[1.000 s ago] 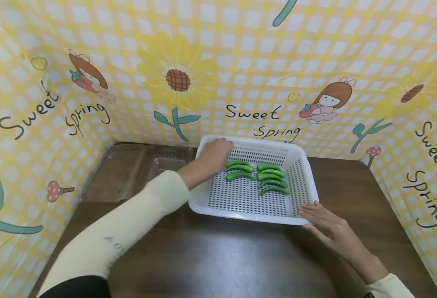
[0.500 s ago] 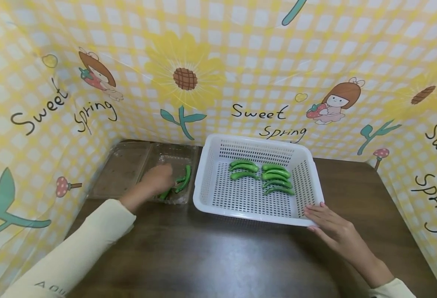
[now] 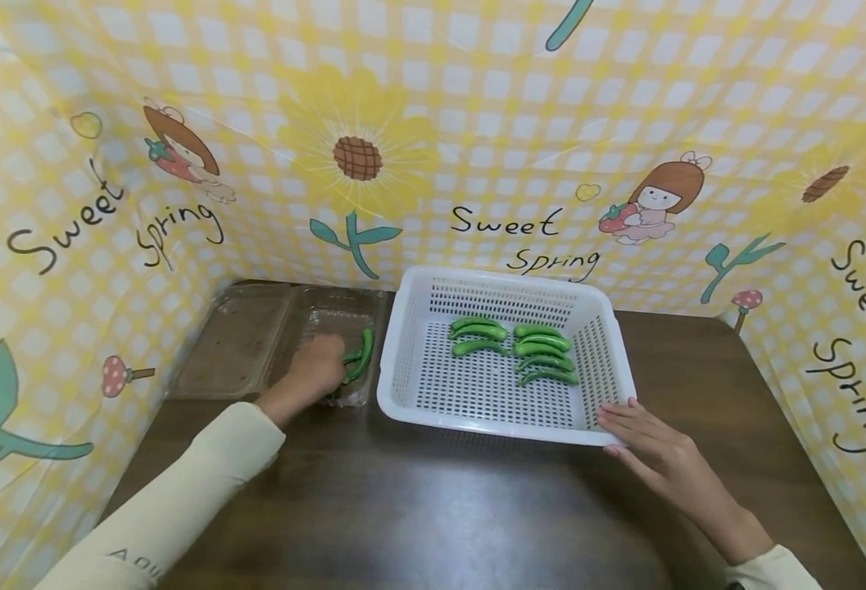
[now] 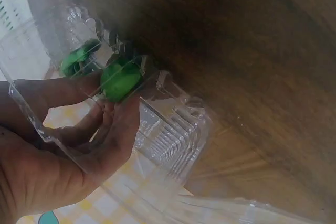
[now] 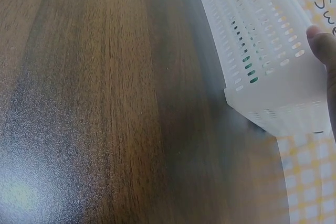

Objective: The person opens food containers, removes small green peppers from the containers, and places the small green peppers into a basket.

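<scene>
My left hand (image 3: 318, 367) reaches down into a clear plastic container (image 3: 338, 300) at the back left. In the left wrist view, thumb and fingers pinch a green chili pepper (image 4: 121, 80). Another green pepper (image 4: 79, 59) lies beyond it; in the head view, peppers (image 3: 363, 352) show just right of the hand. To the right stands a white slotted basket (image 3: 469, 424), with several green peppers (image 3: 543, 338) in two columns on its bottom. My right hand (image 3: 657, 452) rests on the basket's near right corner, fingers fairly straight over the rim and thumb against the outer wall.
The container's flat clear lid (image 3: 235, 340) lies open to its left. Dark wooden table (image 3: 433, 508) extends in front of the basket. A yellow checked cloth (image 3: 491, 123) with printed flowers rises behind and at both sides.
My left hand has gone from above the basket's left side leftward into the clear container, and is now lower among its peppers. The right hand has stayed on the basket's corner.
</scene>
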Demonstrator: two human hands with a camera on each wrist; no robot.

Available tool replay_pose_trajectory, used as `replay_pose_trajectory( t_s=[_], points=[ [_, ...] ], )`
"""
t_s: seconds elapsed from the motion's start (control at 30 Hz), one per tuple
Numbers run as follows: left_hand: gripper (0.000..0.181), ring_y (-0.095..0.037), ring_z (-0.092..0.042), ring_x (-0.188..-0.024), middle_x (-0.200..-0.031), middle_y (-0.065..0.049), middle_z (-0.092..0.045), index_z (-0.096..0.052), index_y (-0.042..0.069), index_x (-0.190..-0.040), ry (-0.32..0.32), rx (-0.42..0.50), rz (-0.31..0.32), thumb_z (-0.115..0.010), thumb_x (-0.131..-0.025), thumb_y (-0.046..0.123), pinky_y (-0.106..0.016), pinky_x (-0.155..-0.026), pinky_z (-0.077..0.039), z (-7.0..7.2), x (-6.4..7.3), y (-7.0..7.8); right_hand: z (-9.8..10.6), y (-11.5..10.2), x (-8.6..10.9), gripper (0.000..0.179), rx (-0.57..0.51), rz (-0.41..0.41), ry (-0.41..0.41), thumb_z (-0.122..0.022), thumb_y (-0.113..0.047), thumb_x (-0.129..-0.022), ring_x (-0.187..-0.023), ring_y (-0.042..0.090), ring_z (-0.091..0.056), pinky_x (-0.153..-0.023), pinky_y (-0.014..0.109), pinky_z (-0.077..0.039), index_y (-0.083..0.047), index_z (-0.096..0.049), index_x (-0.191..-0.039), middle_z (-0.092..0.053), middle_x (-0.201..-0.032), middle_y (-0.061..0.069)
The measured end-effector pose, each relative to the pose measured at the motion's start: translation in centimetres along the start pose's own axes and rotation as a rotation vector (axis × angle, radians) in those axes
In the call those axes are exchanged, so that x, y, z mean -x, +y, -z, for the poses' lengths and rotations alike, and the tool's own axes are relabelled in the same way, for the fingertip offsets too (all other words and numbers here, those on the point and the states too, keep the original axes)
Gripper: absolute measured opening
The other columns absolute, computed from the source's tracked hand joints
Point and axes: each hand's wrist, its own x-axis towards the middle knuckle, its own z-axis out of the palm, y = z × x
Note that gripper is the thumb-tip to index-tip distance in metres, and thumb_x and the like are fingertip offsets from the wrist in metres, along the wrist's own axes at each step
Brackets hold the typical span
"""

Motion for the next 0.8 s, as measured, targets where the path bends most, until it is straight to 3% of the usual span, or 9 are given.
replay_pose_trajectory(
  t_s=[0.1,0.23,0.4,0.6,0.8],
  points=[
    [0.027,-0.025,-0.053,-0.060,-0.065,-0.009,-0.055,-0.049,0.011,-0.064,0.039,0.006,-0.003,-0.064,-0.085,0.004,-0.036,-0.048,-0.045,0.4,0.0,-0.2,0.1,0.0,-0.1,0.044,0.007,-0.008,-0.009,-0.062,-0.035,-0.101,-0.133,0.016,-0.060,-0.124,0.031,-0.031,0.001,-0.072,-0.123,-0.071,-0.128,0.017],
    [0.024,-0.024,-0.049,-0.058,-0.067,-0.011,-0.054,-0.046,0.011,-0.063,0.085,0.021,-0.012,-0.055,-0.077,-0.006,-0.035,-0.045,-0.042,1.8,-0.3,-0.2,0.1,0.0,-0.1,0.044,0.007,-0.012,-0.013,-0.062,-0.036,-0.101,-0.133,0.015,-0.060,-0.124,0.030,-0.031,0.001,-0.072,-0.123,-0.071,-0.128,0.017],
    [0.013,-0.025,-0.048,-0.064,-0.081,-0.018,-0.057,-0.055,0.001,-0.078,0.154,0.021,-0.023,-0.049,-0.083,-0.009,-0.035,-0.048,-0.039,4.3,-1.1,1.0,0.2,0.1,-0.1,0.044,0.003,-0.014,-0.015,-0.063,-0.035,-0.101,-0.133,0.015,-0.060,-0.124,0.031,-0.031,0.001,-0.072,-0.124,-0.071,-0.128,0.017],
    [0.017,-0.026,-0.054,-0.068,-0.081,-0.015,-0.062,-0.065,0.000,-0.081,0.229,0.065,-0.099,-0.051,-0.084,-0.010,-0.035,-0.050,-0.044,6.6,-2.4,4.3,0.3,0.0,-0.1,0.043,0.004,-0.022,-0.020,-0.064,-0.035,-0.100,-0.133,0.015,-0.060,-0.124,0.029,-0.031,0.000,-0.072,-0.124,-0.072,-0.128,0.017],
    [0.015,-0.028,-0.058,-0.074,-0.088,-0.018,-0.066,-0.065,-0.002,-0.092,0.214,0.045,-0.172,-0.054,-0.086,-0.011,-0.036,-0.057,-0.048,8.4,-3.9,9.1,0.2,0.1,0.0,0.042,0.003,-0.023,-0.017,-0.065,-0.034,-0.100,-0.133,0.015,-0.060,-0.124,0.030,-0.031,0.000,-0.072,-0.124,-0.071,-0.130,0.015]
  ],
)
